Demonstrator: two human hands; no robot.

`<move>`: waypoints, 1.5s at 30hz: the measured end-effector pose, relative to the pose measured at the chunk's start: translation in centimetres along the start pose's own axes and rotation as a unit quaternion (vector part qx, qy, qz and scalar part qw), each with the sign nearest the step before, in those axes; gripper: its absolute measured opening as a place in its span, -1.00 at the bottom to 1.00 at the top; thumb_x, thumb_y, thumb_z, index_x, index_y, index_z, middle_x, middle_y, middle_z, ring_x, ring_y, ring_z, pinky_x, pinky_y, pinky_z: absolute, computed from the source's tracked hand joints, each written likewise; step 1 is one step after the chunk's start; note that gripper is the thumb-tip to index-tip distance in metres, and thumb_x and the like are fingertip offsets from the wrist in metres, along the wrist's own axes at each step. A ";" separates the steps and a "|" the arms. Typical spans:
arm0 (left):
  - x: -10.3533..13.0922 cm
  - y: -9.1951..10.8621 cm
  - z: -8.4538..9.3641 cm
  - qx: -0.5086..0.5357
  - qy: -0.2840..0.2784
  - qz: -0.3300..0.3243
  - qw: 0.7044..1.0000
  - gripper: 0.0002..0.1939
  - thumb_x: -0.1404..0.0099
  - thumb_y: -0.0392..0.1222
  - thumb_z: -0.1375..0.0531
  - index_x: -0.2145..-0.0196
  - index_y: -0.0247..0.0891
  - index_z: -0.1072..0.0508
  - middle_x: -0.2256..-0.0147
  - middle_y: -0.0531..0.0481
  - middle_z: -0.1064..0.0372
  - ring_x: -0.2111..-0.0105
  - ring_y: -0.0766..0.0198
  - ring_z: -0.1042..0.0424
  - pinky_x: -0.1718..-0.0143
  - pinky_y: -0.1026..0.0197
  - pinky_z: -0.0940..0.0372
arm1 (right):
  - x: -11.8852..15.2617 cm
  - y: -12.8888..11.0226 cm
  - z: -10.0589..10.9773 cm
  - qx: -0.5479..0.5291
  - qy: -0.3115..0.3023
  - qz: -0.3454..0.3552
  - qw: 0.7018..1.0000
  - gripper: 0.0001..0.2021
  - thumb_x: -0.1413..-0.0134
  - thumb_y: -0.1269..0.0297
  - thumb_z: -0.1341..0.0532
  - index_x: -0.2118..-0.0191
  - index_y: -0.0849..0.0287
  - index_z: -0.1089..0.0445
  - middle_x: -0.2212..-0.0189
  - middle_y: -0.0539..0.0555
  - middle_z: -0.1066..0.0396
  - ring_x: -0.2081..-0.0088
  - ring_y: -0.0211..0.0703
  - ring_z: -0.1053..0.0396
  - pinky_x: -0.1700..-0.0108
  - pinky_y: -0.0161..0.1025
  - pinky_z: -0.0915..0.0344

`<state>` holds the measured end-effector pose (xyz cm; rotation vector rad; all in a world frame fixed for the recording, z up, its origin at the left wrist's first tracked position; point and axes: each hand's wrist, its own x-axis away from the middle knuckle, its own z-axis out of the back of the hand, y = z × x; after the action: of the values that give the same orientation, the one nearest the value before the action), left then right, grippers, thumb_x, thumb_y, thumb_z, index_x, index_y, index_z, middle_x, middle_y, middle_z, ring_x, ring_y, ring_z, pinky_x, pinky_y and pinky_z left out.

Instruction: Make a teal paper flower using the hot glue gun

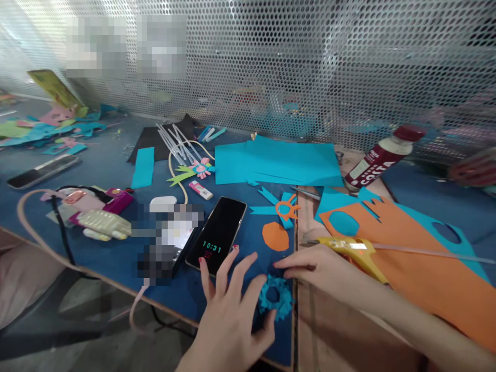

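Near the table's front edge lies a ruffled blue paper rosette (285, 299) with a round hole. The thumb and index finger of my left hand (232, 305) grip its left side, while the other fingers spread toward a black phone (222, 222). My right hand (310, 266) comes from the right, thumb and index finger closed at the rosette's upper edge. Just above are an orange paper disc (275, 236) and a blue ribbon piece (265, 210) with an orange ring (284, 207). A yellow glue gun (356, 250) rests beyond my right wrist, a clear stick in its back.
Orange paper (411, 258) overlaps blue sheets at right, near a maroon bottle (377, 160). More blue sheets (287, 160) lie behind. Cables, a second lit phone (180, 235) and a pink-and-cream object (101, 212) occupy the left. A perforated metal screen (263, 67) borders the back.
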<state>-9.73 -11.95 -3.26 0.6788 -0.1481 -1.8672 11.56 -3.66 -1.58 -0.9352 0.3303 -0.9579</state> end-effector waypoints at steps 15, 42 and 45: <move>0.5 -0.4 0.1 0.020 -0.016 -0.014 1.000 -0.68 -0.25 0.04 -0.19 0.09 -0.13 -0.48 -0.16 -0.05 -0.31 -0.27 -0.12 -0.03 -0.26 -0.34 0.65 | 1.0 -2.2 -2.8 0.455 0.203 0.284 0.819 -0.73 -0.29 0.53 0.03 0.26 0.29 -0.43 0.53 0.05 -0.33 0.45 -0.14 -0.24 0.40 -0.20 -0.08; 0.8 -0.9 1.2 0.038 -0.074 -0.070 0.994 -0.70 -0.22 -0.16 -0.15 0.07 -0.07 -0.44 -0.15 0.05 -0.31 -0.29 -0.09 0.05 -0.22 -0.36 0.74 | 1.9 -4.2 0.5 0.182 -0.074 -0.109 0.974 -0.82 -0.10 0.18 -0.25 0.43 0.16 -0.36 0.46 0.04 -0.41 0.39 -0.10 -0.33 0.38 -0.23 -0.16; 0.6 -0.9 1.2 0.038 -0.075 -0.070 0.994 -0.70 -0.22 -0.17 -0.15 0.07 -0.07 -0.44 -0.14 0.04 -0.32 -0.29 -0.09 0.04 -0.22 -0.35 0.74 | 1.4 -4.7 0.8 0.150 -0.140 -0.077 0.976 -0.83 -0.05 0.28 -0.28 0.52 0.14 -0.37 0.55 -0.04 -0.38 0.45 -0.19 -0.31 0.42 -0.27 -0.14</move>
<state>-11.28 -12.40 -2.87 0.6137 -0.2761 -2.0570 10.19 -5.49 2.87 -0.8110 -0.1261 -0.9712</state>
